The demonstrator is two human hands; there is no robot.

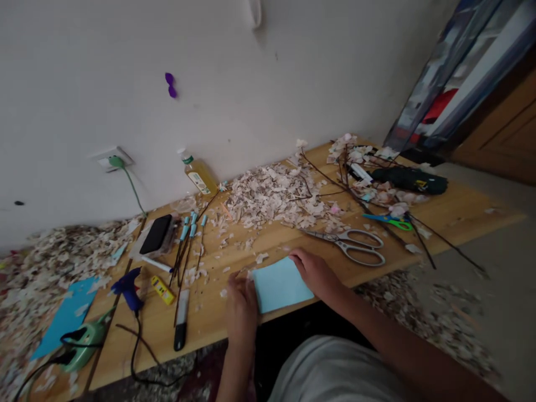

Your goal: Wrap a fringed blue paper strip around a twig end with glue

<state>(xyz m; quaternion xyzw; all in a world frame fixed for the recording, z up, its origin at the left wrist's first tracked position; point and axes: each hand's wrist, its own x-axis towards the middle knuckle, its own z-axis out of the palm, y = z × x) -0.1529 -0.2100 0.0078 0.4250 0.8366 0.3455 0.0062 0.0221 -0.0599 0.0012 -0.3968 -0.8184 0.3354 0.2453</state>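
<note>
A light blue rectangle of paper (281, 285) lies at the front edge of the wooden table, between my hands. My left hand (242, 296) holds its left edge with the fingers bent together. At the upper right corner, my right hand (314, 271) grips the paper, its fingers closed over the edge. Large silver scissors (347, 241) rest just beyond my right hand. To the left of my left hand lies a craft knife (181, 319) with a black end.
Paper scraps (272, 195) are heaped at the back near a bottle (200, 176). Left are a phone (156, 234), blue glue gun (129, 288), yellow box (162, 290) and green power strip (86, 345). Right are branches (355, 195), green-blue scissors (389, 220) and a dark pouch (412, 180).
</note>
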